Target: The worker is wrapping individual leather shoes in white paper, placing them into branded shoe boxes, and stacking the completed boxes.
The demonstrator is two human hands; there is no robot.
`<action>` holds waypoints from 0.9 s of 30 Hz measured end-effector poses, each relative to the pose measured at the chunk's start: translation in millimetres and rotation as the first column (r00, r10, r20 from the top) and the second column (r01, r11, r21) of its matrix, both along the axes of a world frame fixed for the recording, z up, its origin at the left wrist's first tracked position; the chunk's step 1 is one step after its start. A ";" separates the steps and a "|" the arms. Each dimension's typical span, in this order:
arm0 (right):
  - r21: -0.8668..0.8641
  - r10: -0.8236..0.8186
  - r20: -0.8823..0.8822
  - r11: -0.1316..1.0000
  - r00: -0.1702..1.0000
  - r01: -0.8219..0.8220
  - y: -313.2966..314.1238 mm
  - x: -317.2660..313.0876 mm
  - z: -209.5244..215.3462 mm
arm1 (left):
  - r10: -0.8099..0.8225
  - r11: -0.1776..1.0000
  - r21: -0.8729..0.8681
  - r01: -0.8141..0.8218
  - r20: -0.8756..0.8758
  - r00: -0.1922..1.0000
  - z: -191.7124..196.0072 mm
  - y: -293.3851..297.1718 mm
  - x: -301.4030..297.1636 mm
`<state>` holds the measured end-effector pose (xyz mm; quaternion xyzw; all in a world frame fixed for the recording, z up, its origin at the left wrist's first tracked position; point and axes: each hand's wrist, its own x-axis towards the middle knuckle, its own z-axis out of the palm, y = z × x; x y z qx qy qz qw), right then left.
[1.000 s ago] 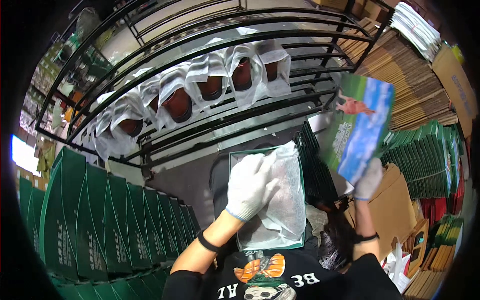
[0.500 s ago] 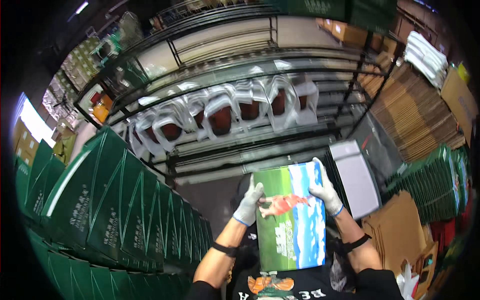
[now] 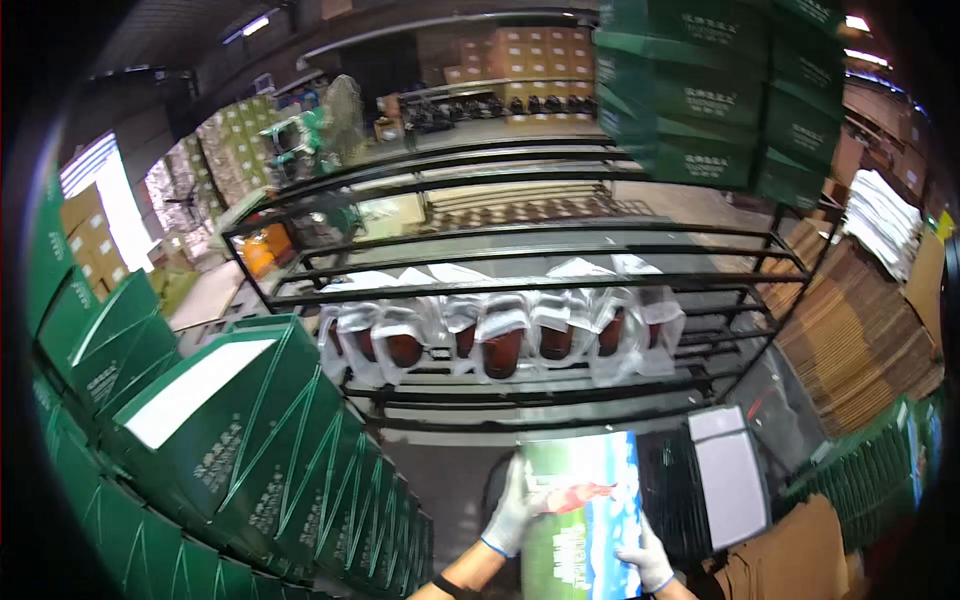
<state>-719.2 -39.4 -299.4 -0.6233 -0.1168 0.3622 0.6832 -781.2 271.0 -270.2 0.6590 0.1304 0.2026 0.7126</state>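
A flat box (image 3: 572, 535) printed with green grass, blue sky and a reddish figure is held between my hands, low in the view. My left hand (image 3: 512, 508), in a white glove with a blue cuff, is closed against its left edge. On its right side, my gloved right hand (image 3: 649, 561) grips the edge lower down, the thumb lying over the front face. The box's bottom end runs near the lower rim of the view, and the fingers behind it are hidden.
Ahead stands a black metal rack (image 3: 540, 285) with several brown items in clear plastic bags (image 3: 503, 350). Rows of green boxes (image 3: 215, 430) fill the left. At right are a white panel (image 3: 728, 470), stacked flat cardboard (image 3: 860, 330) and green folded boxes (image 3: 855, 460). More green boxes (image 3: 710, 95) are stacked behind.
The view has tilted up, so the rack and the box sit lower in it. My right hand has shifted from the box's upper right corner down along its right edge.
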 end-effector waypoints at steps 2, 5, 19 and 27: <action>0.055 -0.077 -0.252 0.994 0.965 0.093 7.9 4.5 23.9 | -0.148 0.980 -0.156 0.125 -0.144 0.978 -10.5 -23.7 -30.6; 0.023 -0.047 0.085 0.999 0.995 0.045 6.7 -2.0 7.9 | -0.186 0.957 -0.236 0.169 -0.055 0.981 -7.5 -28.2 -54.2; 0.593 -0.251 0.380 0.805 0.890 -0.026 241.4 262.9 440.3 | -0.083 0.996 0.047 0.069 0.605 0.792 369.1 128.3 179.4; 0.028 -0.148 0.962 0.890 0.230 0.456 236.0 299.1 192.8 | 0.194 0.880 0.329 -0.343 0.409 0.892 432.0 184.9 287.5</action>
